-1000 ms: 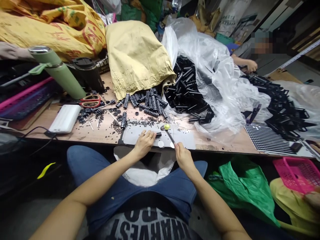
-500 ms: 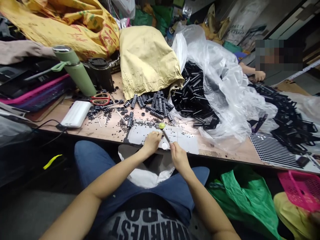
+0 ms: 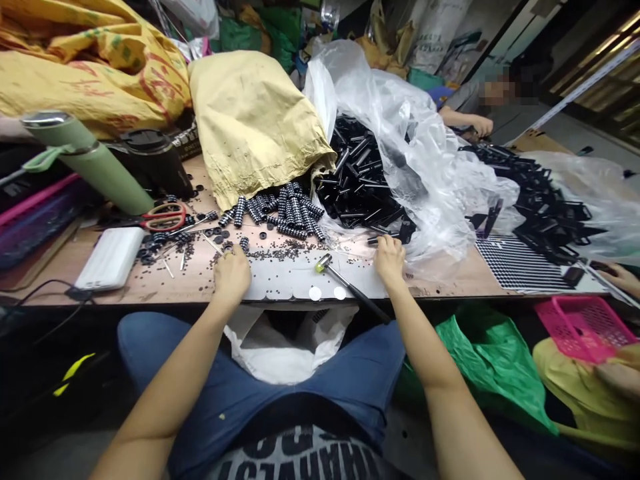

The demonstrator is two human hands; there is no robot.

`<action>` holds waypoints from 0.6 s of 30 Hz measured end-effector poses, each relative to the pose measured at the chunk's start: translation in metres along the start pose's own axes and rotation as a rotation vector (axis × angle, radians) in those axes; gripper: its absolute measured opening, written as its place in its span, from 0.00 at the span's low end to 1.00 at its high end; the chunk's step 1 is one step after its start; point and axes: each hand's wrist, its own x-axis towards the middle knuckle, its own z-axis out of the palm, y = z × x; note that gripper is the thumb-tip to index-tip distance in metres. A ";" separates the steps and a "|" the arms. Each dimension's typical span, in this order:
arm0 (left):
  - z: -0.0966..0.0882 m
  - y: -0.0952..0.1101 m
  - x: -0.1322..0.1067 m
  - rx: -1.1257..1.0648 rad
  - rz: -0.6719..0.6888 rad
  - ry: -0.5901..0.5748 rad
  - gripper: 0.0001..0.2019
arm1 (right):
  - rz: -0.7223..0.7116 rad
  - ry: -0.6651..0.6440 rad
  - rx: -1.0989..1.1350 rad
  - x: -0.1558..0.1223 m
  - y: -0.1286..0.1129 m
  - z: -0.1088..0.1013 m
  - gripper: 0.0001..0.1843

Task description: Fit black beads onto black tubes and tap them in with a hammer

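Note:
My left hand (image 3: 231, 273) rests curled on the wooden table (image 3: 165, 283), among small black washers and ribbed black rollers (image 3: 280, 210). Its fingers are closed; what they hold is hidden. My right hand (image 3: 389, 259) reaches to the edge of the pile of black plastic tubes (image 3: 357, 190) in the clear plastic sheet, fingers closed on a tube there. A small hammer (image 3: 345, 283) with a yellow-green head lies on the grey perforated plate (image 3: 295, 280) between my hands, its handle sticking out over the table edge.
A green flask (image 3: 87, 160), a black cup (image 3: 153, 160), red scissors (image 3: 163, 217) and a white power bank (image 3: 110, 259) lie at left. A yellow sack (image 3: 250, 120) lies behind. A white bag (image 3: 280, 343) hangs below the table. Another person's arm (image 3: 465, 121) is at far right, near a pink basket (image 3: 583, 327).
My right hand let go of the hammer, which now lies on the plate, and moved right to the black tubes. My left hand moved left, toward the washers.

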 end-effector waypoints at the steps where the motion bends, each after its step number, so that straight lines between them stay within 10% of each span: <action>1: -0.006 0.001 -0.006 -0.024 0.052 0.005 0.17 | -0.039 -0.012 -0.027 0.012 0.005 0.002 0.19; 8: -0.004 0.025 0.001 -0.572 0.419 -0.018 0.09 | -0.101 0.063 0.167 0.038 -0.007 -0.014 0.16; 11: 0.016 0.054 0.006 -1.046 0.255 -0.038 0.14 | -0.263 0.086 0.503 0.011 -0.042 -0.021 0.19; 15: 0.020 0.090 -0.003 -1.671 -0.076 -0.385 0.21 | -0.613 -0.070 0.834 -0.034 -0.092 -0.012 0.19; 18: 0.014 0.096 -0.010 -1.724 -0.167 -0.365 0.21 | -0.501 -0.141 1.064 -0.055 -0.118 -0.009 0.21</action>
